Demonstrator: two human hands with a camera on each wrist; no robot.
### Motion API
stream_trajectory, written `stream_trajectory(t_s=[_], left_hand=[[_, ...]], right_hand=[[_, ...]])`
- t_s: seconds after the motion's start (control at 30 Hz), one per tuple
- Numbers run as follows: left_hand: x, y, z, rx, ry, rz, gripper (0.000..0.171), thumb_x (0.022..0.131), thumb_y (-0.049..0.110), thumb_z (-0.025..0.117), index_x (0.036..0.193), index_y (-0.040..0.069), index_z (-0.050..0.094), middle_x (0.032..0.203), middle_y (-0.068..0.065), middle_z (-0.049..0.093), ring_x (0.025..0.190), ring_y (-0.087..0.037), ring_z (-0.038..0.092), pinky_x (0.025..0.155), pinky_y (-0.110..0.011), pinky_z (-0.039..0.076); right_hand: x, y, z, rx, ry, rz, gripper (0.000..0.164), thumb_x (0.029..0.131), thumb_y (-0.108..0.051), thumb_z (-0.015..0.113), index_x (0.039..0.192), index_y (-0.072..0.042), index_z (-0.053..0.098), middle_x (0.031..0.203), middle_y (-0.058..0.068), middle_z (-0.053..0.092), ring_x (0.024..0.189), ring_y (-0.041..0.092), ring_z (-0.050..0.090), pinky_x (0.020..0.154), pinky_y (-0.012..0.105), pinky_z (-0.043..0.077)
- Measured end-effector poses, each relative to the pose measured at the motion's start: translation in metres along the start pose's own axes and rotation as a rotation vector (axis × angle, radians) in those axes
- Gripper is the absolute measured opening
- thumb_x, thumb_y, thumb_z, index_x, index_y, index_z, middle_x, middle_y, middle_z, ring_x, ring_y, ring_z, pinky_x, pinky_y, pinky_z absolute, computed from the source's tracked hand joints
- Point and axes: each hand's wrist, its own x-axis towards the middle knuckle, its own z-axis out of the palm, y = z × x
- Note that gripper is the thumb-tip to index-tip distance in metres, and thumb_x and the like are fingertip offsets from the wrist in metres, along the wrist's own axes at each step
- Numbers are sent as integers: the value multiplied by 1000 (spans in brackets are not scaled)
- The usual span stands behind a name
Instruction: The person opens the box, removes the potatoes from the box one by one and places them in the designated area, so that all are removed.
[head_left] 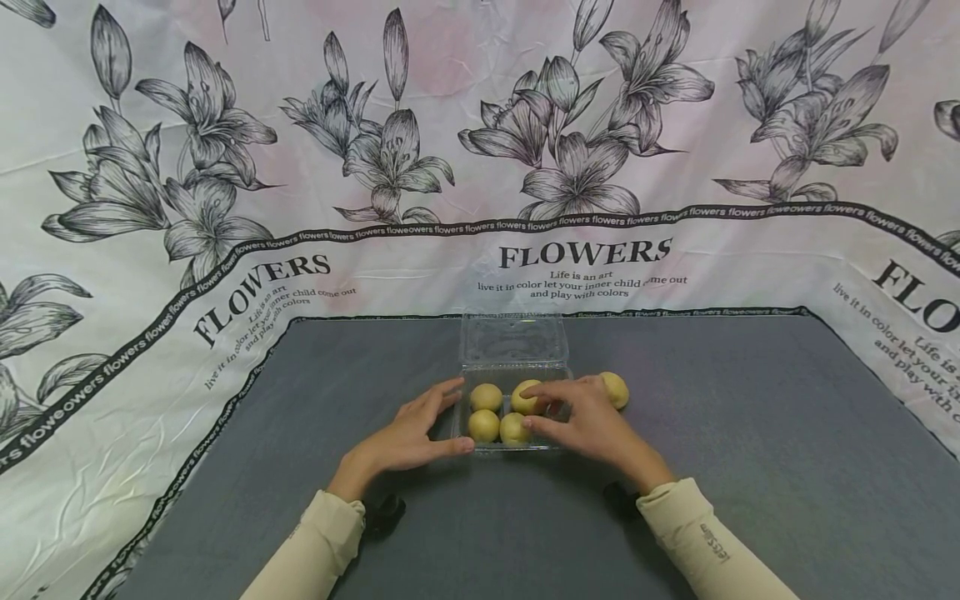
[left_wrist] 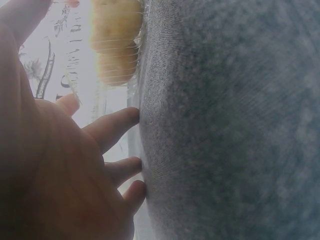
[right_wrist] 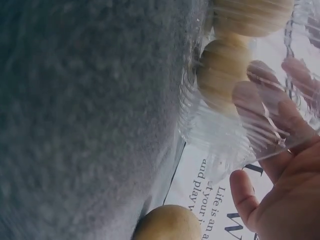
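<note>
From afar, I hold my left hand (head_left: pixel 408 435) angled inward, thumb spread wide, facing my right hand (head_left: pixel 588 417), its fingers loosely bent.

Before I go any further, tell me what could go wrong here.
The loose fruit sits outside the box, close by the right hand, so a knock could send it rolling. The box looks thin, so it might slide or flex if the left hand, at its left side, pushes. The open lid could perhaps tip forward onto the right hand, which reaches inside.
</note>
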Motion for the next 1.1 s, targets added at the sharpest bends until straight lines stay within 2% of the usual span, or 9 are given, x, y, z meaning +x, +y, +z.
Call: stream_trajectory(t_s=[0.23, 0.4, 0.77, 1.1], left_hand=[[0, -2, 0, -3, -4, -8, 96, 91, 61, 67, 164, 34, 11, 166, 2, 33, 157, -22, 24, 123, -64, 10], [1, -4, 1, -3, -9, -10, 96, 92, 61, 67, 164, 33, 10, 167, 4, 31, 157, -19, 24, 124, -64, 9], [1, -3, 0, 0, -4, 4, 96, 92, 61, 67, 164, 33, 11, 166, 1, 33, 157, -23, 26, 122, -66, 10], [1, -3, 1, 3, -6, -9, 96, 91, 61, 67, 164, 33, 11, 166, 1, 33, 157, -22, 25, 123, -65, 10]], right_hand=[[2, 5, -4, -14, 74, 17, 33, 87, -27, 83, 118, -17, 76, 99, -1, 76, 86, 22, 66, 91, 48, 32], [2, 6, -5, -32, 102, 5, 35, 85, -27, 84, 117, -16, 76, 105, 3, 75, 93, 26, 63, 87, 45, 30], [6, 10, -1, -80, 74, 9, 46, 81, -21, 88, 124, -15, 73, 116, 8, 71, 104, 29, 63, 87, 46, 29], [12, 10, 0, -124, -18, 73, 49, 83, -23, 86, 130, -19, 71, 127, 10, 68, 113, 33, 62, 90, 50, 28]])
